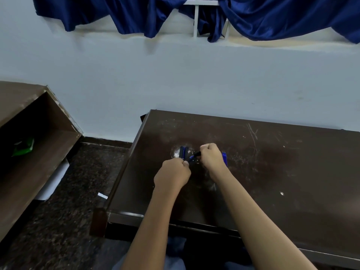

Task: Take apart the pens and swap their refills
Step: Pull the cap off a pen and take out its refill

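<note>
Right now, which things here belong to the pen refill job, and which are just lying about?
Part of the job:
- pen held between both hands
- blue pens on the table
- blue pens behind the right hand
- left hand, right hand

Lying about:
- green packet on the shelf
- paper scrap on the floor
- blue curtain

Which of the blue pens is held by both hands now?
The pen between the left hand and right hand; the pens on the left and those on the right lie untouched on the table.

Plenty of bare table (pixel 282 172) to the right; only pen parts (pixel 184 152) and blue pieces (pixel 224 157) crowd the middle.
</note>
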`<state>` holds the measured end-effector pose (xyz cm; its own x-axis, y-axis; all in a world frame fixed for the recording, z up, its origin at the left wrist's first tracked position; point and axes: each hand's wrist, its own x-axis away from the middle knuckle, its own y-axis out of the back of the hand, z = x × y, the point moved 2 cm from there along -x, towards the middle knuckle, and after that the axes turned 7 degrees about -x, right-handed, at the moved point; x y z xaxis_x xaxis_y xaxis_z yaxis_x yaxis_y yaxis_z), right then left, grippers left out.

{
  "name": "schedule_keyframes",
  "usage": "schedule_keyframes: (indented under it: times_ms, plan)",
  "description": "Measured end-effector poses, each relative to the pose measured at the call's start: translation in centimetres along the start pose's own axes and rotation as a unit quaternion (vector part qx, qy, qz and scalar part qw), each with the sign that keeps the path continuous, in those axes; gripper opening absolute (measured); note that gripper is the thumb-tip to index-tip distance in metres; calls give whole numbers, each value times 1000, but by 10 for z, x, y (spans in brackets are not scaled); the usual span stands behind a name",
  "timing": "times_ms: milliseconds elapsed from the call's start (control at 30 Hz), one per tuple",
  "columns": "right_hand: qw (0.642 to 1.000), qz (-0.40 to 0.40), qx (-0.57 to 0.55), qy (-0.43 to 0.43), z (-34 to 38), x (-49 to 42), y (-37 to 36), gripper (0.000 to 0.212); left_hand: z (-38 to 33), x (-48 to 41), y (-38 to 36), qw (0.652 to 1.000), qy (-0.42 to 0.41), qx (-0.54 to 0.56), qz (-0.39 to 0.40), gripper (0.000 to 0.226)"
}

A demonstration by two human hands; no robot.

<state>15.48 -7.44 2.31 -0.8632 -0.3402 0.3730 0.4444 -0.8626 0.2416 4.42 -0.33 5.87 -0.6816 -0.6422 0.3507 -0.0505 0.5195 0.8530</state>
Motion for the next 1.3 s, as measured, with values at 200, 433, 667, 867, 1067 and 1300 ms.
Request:
schedule_keyframes:
  times_ms: [200, 433, 667, 867, 1067, 1300]
  plan:
    - [977, 40, 209, 1, -26, -1, -3, 37, 13, 6, 6, 998, 26, 59, 22, 33]
    - [926, 77, 366, 37, -45, 9, -9, 47, 11, 8, 8, 994, 6, 110, 17, 31]
    - [968, 68, 232, 64, -20, 8, 7, 33, 16, 4, 11, 987, 5, 160, -4, 29]
    - [978, 201, 42, 38, 18, 33, 0, 60, 5, 12, 9, 989, -45, 142, -27, 22]
    - [970, 214, 69, 96, 25, 38, -7, 54, 1, 16, 0, 988, -47, 143, -29, 36]
    - [960, 218, 59, 164, 31, 33, 1, 52, -9, 13, 4, 910, 8, 399, 109, 31]
